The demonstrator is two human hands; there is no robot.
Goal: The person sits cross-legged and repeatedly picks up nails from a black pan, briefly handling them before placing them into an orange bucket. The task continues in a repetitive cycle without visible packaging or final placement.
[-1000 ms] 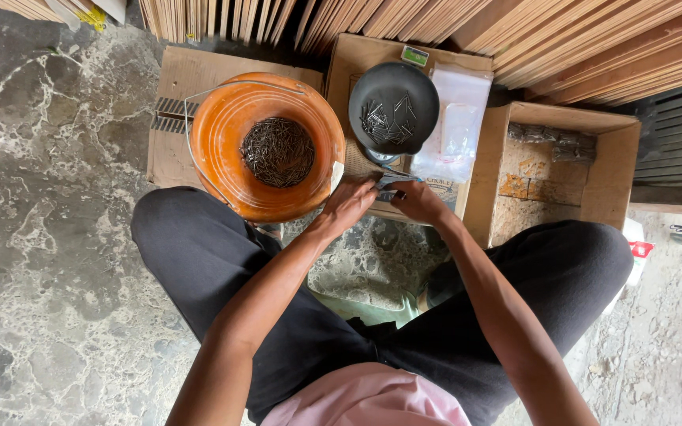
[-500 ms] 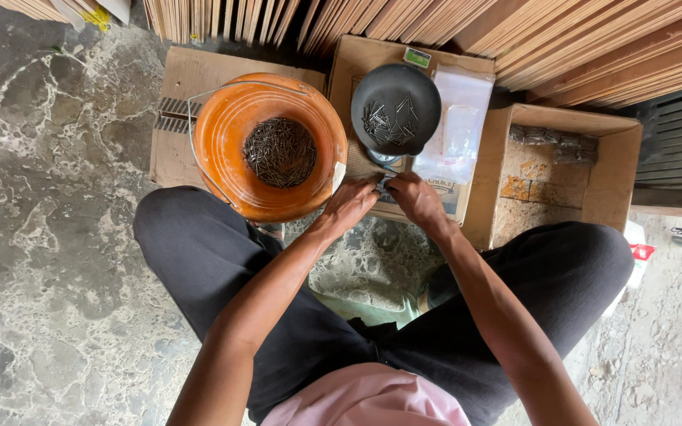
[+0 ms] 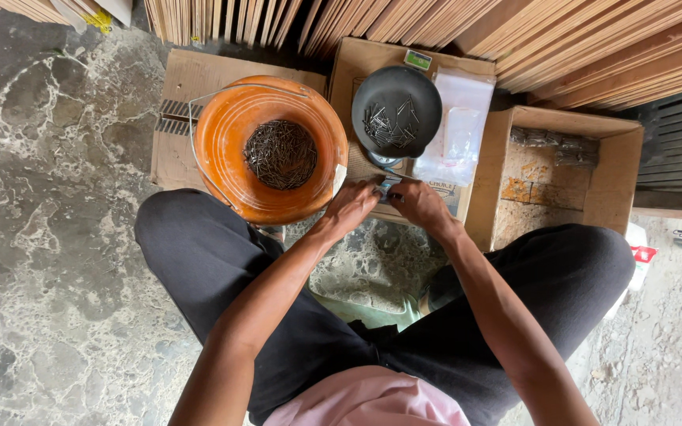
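My left hand (image 3: 350, 207) and my right hand (image 3: 419, 203) meet over the front edge of a flat cardboard box (image 3: 361, 59). Both pinch a small clear plastic packet (image 3: 389, 188) between their fingertips; its contents are too small to tell. Just beyond them a black bowl (image 3: 396, 110) holding a few nails sits on a small scale. To the left stands an orange bucket (image 3: 234, 118) with a heap of dark nails (image 3: 280, 153) at its bottom and a wire handle.
Clear plastic bags (image 3: 458, 126) lie right of the bowl. An open cardboard box (image 3: 566, 177) with small packets along its far side stands at the right. Wooden slats (image 3: 436, 24) lean along the back. My legs in black trousers spread over the marbled floor (image 3: 49, 237).
My hands have closed together on the small packet and shifted slightly toward the bowl. Nothing else has moved.
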